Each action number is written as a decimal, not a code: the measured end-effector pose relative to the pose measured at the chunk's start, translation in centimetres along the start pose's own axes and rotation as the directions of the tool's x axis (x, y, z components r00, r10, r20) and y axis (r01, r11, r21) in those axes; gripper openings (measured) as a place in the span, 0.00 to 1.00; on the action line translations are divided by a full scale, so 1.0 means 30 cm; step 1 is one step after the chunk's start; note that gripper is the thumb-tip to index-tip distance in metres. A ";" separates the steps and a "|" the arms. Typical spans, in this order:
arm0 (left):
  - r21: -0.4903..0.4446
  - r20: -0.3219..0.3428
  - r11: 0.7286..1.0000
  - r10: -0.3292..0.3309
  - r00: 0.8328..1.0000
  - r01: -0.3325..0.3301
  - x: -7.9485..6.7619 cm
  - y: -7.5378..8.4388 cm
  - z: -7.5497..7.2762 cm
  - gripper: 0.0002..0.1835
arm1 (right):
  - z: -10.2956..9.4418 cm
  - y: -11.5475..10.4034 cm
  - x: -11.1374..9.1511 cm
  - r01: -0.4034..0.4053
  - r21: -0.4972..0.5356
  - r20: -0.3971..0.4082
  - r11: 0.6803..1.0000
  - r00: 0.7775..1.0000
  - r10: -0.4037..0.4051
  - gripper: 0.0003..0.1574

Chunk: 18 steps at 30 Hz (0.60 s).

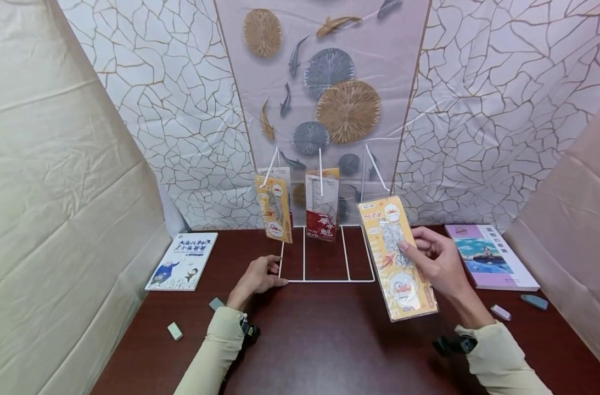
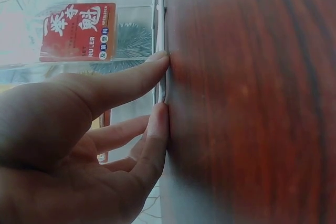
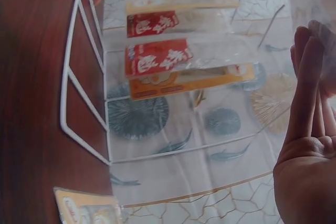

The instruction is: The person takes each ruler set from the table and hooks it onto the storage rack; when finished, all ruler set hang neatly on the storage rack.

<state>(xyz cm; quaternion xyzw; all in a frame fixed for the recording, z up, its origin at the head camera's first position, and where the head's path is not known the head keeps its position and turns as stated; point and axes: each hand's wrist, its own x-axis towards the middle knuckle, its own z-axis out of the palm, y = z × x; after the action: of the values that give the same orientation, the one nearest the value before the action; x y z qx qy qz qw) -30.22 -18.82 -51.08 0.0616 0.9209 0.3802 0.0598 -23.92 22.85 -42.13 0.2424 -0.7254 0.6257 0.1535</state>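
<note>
My right hand [image 1: 443, 263] grips a yellow blister-packed ruler set [image 1: 403, 288] with a duck print, thumb across its front. It is tilted and held up at the right side of a white wire display rack [image 1: 329, 281]. At the rack's front left base corner, my left hand [image 1: 257, 277] pinches the wire between thumb and fingers, low at the table. From the left hook hangs a yellow duck ruler set [image 1: 274, 208], with another pack partly hidden behind it. A red and clear ruler set [image 1: 321, 214] hangs from the middle hook, a yellow one behind. The right hook [image 1: 377, 167] carries nothing.
A white picture book [image 1: 182, 260] lies at the left and a thicker pink-covered book [image 1: 492, 258] at the right. Small erasers [image 1: 174, 331] and a grey-blue piece [image 1: 534, 302] lie on the dark table [image 1: 304, 340]. Patterned cloth [image 1: 477, 109] hangs behind the rack.
</note>
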 end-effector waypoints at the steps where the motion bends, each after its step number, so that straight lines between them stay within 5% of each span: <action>1: 0.002 0.001 1.000 -0.001 1.000 0.001 -0.001 0.000 -0.001 0.38 | -0.003 -0.007 0.000 0.002 0.003 0.005 1.000 1.000 -0.002 0.10; 18: 0.024 -0.004 0.999 -0.024 1.000 0.024 -0.005 0.011 0.005 0.38 | -0.023 -0.127 -0.005 -0.032 0.065 0.000 0.997 0.999 0.032 0.16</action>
<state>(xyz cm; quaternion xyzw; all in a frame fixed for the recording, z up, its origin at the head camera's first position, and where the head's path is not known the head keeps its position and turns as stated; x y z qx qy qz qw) -30.03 -18.52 -50.93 0.0506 0.9262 0.3684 0.0621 -21.78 23.19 -38.90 0.2354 -0.7085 0.6513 0.1358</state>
